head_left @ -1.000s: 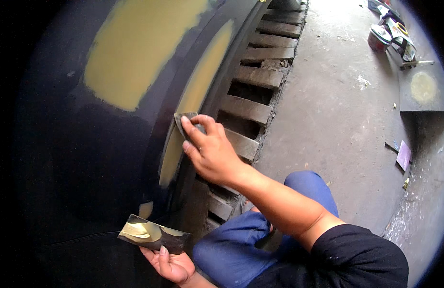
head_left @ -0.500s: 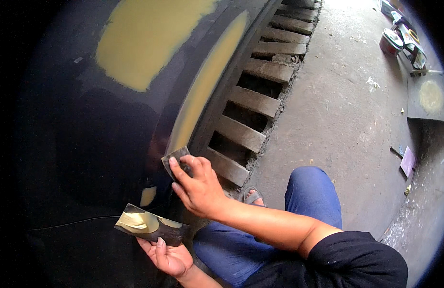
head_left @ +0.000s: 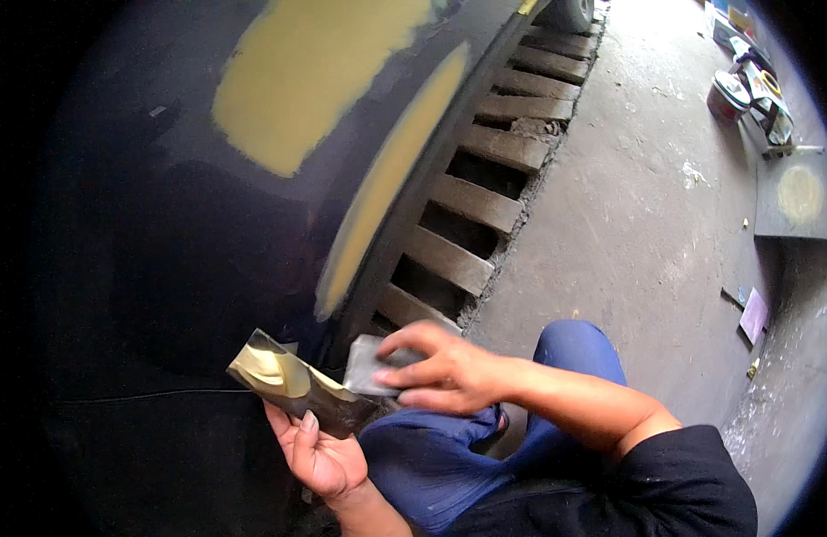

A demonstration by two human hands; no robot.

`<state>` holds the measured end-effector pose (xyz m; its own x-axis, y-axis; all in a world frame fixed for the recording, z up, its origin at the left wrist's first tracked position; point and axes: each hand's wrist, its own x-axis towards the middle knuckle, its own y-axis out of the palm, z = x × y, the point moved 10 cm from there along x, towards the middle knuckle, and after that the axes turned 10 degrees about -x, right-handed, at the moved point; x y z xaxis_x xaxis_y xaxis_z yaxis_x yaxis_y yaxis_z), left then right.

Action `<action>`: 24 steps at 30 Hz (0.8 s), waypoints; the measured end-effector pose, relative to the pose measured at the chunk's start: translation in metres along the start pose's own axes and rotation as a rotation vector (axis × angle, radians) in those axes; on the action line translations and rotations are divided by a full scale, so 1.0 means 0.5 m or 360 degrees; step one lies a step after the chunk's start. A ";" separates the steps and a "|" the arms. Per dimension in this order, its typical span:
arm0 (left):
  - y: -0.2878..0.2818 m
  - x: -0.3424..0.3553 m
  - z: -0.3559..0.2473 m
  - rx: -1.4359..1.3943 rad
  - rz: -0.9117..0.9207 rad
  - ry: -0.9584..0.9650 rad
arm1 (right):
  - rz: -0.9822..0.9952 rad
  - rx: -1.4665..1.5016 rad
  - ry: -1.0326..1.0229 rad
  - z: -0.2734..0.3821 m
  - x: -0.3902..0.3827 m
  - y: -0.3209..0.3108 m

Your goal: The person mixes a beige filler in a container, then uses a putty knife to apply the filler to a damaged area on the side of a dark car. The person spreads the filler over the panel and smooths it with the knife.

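Observation:
My left hand (head_left: 322, 458) holds a dark flat mixing board (head_left: 328, 403) from below, thumb against its near side. A mound of yellow body filler (head_left: 272, 370) lies on the board's left part, and more runs along its upper edge. Pinched in my right hand (head_left: 445, 369) is a grey flat putty spreader (head_left: 363, 365), slightly blurred, at the board's right end; I cannot tell if they touch. Beyond both hands is a dark car body panel (head_left: 190, 233). It bears a long curved filler strip (head_left: 391, 183) near its lower edge and a broad filler patch (head_left: 306, 85) farther up.
A slatted floor grating (head_left: 467, 197) with dark gaps runs beside the car, with a wheel (head_left: 570, 13) at its far end. On the concrete floor (head_left: 619, 197) to the right stand a tub (head_left: 728, 97), a grey board with a pale round smear (head_left: 798, 195) and a lilac sheet (head_left: 753, 315).
My right hand has moved the spreader off the strip's lower end, down and right to the mixing board. The left hand has lifted the board slightly and tilted it. The view has shifted a little.

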<state>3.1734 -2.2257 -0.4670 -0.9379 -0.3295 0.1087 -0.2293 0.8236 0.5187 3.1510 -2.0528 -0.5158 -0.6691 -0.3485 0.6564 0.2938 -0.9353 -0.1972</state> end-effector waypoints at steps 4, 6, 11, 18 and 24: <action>0.032 -0.003 -0.011 0.0062 0.0184 0.0110 | -0.0317 -0.0584 0.0195 -0.004 -0.004 -0.100; 0.045 -0.006 -0.010 0.0121 0.0169 0.0099 | -0.0320 -0.0696 0.0120 0.041 0.025 -0.121; 0.080 -0.013 -0.005 0.0251 0.0275 0.0152 | -0.0189 -0.1110 -0.0025 0.128 0.060 -0.103; 0.092 -0.011 -0.024 0.0282 0.0333 0.0175 | -0.0117 -0.1135 0.0115 0.069 0.031 -0.149; 0.111 -0.016 0.001 0.0371 0.0349 0.0042 | -0.0200 -0.1078 -0.0094 0.170 0.077 -0.133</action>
<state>3.1679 -2.1772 -0.4394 -0.9651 -0.1420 0.2198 -0.0789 0.9588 0.2729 3.1639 -1.9989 -0.4154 -0.6260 -0.2489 0.7390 -0.2877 -0.8072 -0.5155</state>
